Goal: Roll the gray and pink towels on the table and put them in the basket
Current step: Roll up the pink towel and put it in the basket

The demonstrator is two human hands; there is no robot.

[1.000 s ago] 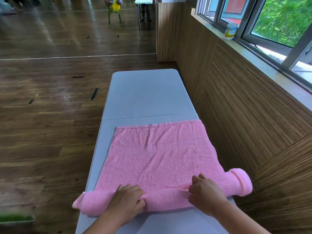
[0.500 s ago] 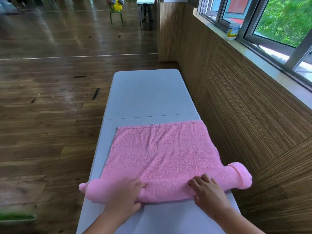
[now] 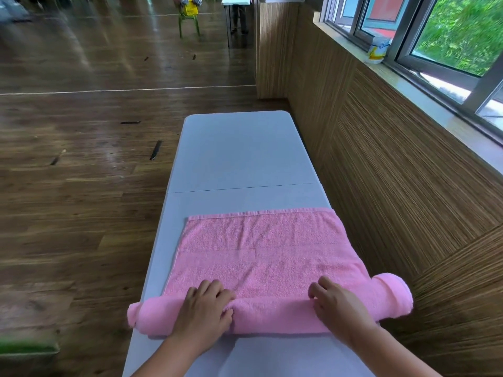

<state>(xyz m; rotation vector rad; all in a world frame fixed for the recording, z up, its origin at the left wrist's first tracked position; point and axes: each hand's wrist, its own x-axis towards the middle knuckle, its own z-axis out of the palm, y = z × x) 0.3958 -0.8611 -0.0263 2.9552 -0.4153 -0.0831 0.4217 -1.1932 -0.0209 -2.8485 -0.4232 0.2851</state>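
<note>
pink towel [image 3: 261, 257]: on the near half of the table [image 3: 239, 153], near end rolled into a fat tube, the rest flat
left hand [image 3: 202, 308]: on the roll toward the table's left edge, fingers curled over it, gripping
right hand [image 3: 340, 306]: toward the table's right edge, fingers bent over the roll too
roll ends: both poke past the table's sides

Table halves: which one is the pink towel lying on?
The near half, on the person's side of the seam. The pink towel lies only there; its far hem stops short of the seam, so the far half carries none of it.
</note>
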